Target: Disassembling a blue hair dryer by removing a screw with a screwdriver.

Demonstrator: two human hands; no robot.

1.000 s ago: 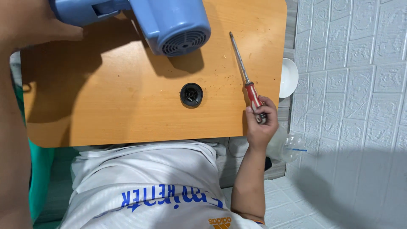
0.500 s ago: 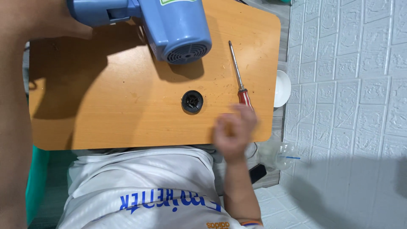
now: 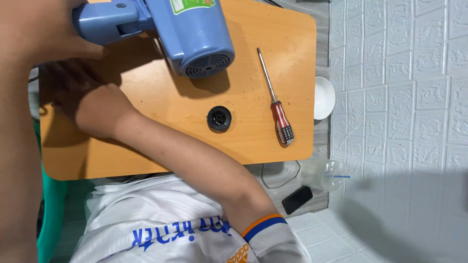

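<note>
The left hand is closed around the handle of the blue hair dryer and holds it just over the far end of the wooden table. The back grill of the dryer faces us. It looks like hard plastic, a bit heavy at the fat end, so the handle is the good place to hold it. The smooth body could slip.

The right hand lies on the table's left side, below the handle. Its fingers are in shadow, so I cannot tell if it holds anything.

A small black round part sits mid-table, and beside it lies a screwdriver with a red and white handle. A white bowl sits past the table edge.

A second ago the right hand held that screwdriver. Now it has let go and crossed over to the left.
</note>
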